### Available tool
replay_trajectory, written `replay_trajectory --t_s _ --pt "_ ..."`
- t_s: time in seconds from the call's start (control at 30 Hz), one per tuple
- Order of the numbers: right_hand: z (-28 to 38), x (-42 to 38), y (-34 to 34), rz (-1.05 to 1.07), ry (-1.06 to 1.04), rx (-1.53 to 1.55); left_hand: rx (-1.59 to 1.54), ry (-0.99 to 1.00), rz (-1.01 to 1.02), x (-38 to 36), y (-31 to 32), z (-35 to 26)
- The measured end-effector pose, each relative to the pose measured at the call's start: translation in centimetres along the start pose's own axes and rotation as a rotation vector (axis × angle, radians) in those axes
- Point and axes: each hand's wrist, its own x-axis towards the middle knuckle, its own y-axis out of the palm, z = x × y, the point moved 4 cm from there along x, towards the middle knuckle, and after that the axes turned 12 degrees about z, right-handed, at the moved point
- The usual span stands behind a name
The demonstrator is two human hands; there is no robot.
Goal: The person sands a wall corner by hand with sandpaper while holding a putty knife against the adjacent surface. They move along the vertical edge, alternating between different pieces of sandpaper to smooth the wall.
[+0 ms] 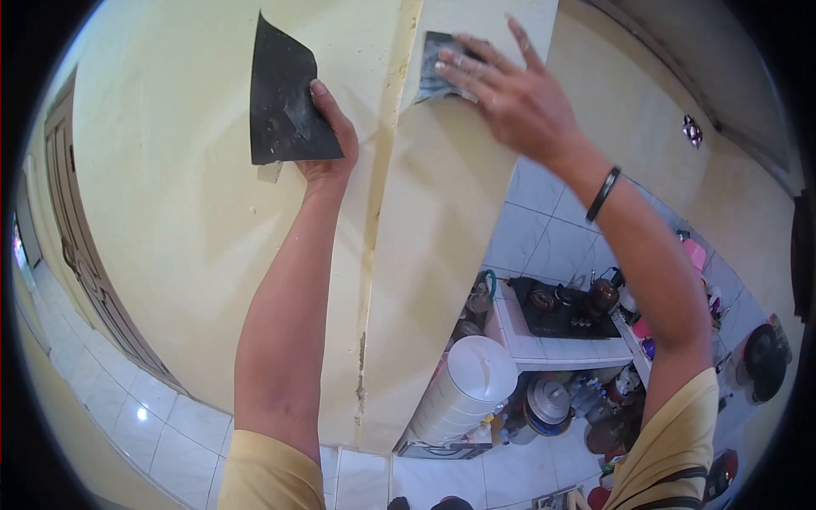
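Observation:
My left hand [333, 140] grips a large black sheet [285, 98] from behind, its thumb over the right edge. Whitish smears and specks mark the sheet's face, and a small pale piece [269, 172] shows below its lower edge. Higher up and to the right, my right hand [523, 102] holds a smaller dark sheet [435, 68] against the pale yellow wall [442, 195], fingers laid over it. White residue coats those fingers. Beside the small sheet runs the wall corner [378, 200], chipped and rough along its length.
At the lower right stand a black stove [557, 310] on a tiled counter [565, 348], a white lidded container [467, 378] and a silver pot [548, 399]. A brown door [85, 238] is at the left, above a tiled floor [161, 433].

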Motion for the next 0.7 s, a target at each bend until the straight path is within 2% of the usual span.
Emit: replay_trajectory --t_s 0.07,0.1,0.17,0.23,0.33,0.37,0.4,0.43,0.47,0.53,0.6,0.67,0.7 --pt "-5.0 2.0 0.9 0.030 0.057 -0.121 0.006 -0.020 -0.004 0.0 0.0 0.2" --pt "-7.5 4.8 -1.4 -0.123 0.092 -0.166 0.005 -0.018 0.004 -0.1 0.1 0.3" --pt "-13.5 8.8 -1.9 -0.085 0.391 -0.048 0.003 -0.007 0.008 0.1 0.1 0.4" --pt "-13.9 11.4 -2.7 0.206 0.511 -0.174 0.072 0.052 -0.044 0.4 0.1 0.4" --pt "-10.0 8.6 -1.3 -0.159 0.302 -0.035 0.098 0.066 -0.034 0.1 0.0 1.0" --pt "-6.9 7.0 -1.1 -0.150 0.203 0.004 0.096 0.070 -0.017 0.3 0.1 1.0" --pt "-5.5 5.0 1.7 -0.018 0.213 -0.027 0.053 0.042 -0.015 0.3 0.1 1.0" --pt "-1.7 3.1 1.2 -0.046 0.164 0.092 0.012 0.011 -0.005 0.1 0.1 0.8" --pt "1.7 1.4 0.5 0.029 0.100 0.052 -0.031 -0.018 0.001 0.0 0.2 0.6" --pt "5.2 -0.9 0.4 0.092 0.025 0.129 -0.042 0.005 -0.012 0.0 0.1 0.6" --pt "4.9 -0.9 0.5 0.074 -0.002 0.109 -0.064 0.008 -0.009 0.1 0.2 0.7" --pt "1.5 0.9 1.1 0.016 -0.023 0.060 -0.096 -0.019 0.002 0.0 0.1 0.5" --pt "-1.4 2.5 1.1 -0.016 0.062 -0.041 -0.085 -0.020 0.003 0.0 0.1 0.5"
